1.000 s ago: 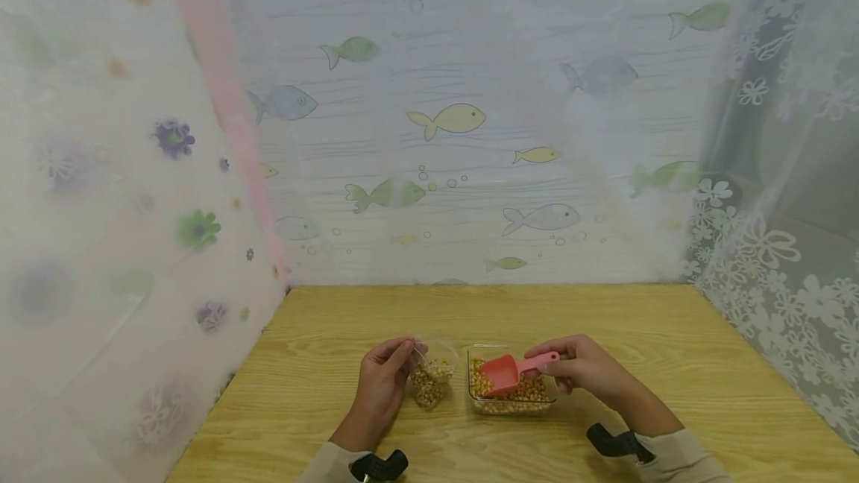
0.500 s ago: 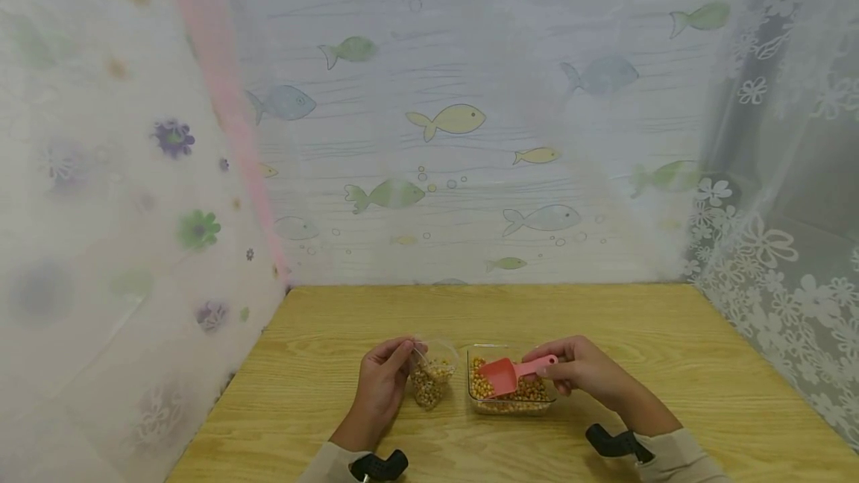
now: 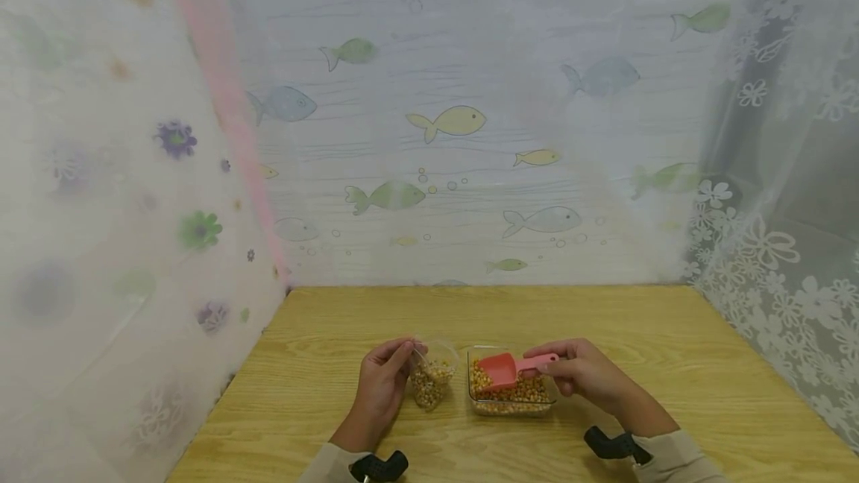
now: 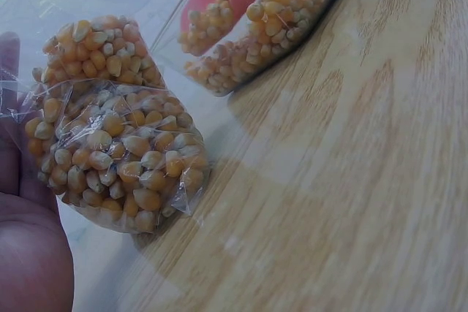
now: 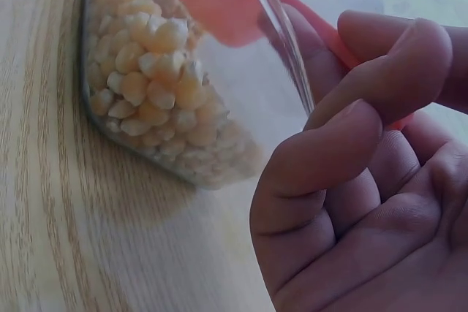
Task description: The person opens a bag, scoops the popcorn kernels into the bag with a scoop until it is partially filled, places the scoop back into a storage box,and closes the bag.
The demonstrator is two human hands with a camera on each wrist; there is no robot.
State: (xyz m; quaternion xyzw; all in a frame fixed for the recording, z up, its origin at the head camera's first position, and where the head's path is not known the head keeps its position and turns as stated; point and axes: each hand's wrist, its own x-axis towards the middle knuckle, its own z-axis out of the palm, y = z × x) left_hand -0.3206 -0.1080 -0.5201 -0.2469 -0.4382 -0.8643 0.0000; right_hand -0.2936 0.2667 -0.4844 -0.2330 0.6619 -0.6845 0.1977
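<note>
My left hand (image 3: 384, 382) pinches the top of a clear plastic bag (image 3: 429, 386). Corn kernels (image 4: 110, 144) fill the lower part of the bag, which hangs close over the table in the left wrist view. To its right stands a rectangular glass container (image 3: 513, 410) of loose corn kernels (image 3: 530, 391). With curled fingers, my right hand (image 3: 590, 375) grips the handle of a pink scoop (image 3: 499, 371). The scoop's bowl lies among the kernels inside the container, its front edge at the grains. In the right wrist view, the fingers overlap the container's rim.
Both things are on a wood-grain table (image 3: 376, 311). A fish-print curtain (image 3: 443, 192) hangs behind the table's far edge, with flower-print sheets (image 3: 201, 229) at the sides. Black wrist mounts (image 3: 611, 442) sit at both sleeves.
The scoop has shifted slightly within the container, its bowl tilting and moving a little toward the far side. My left hand and the bag stay in place.
</note>
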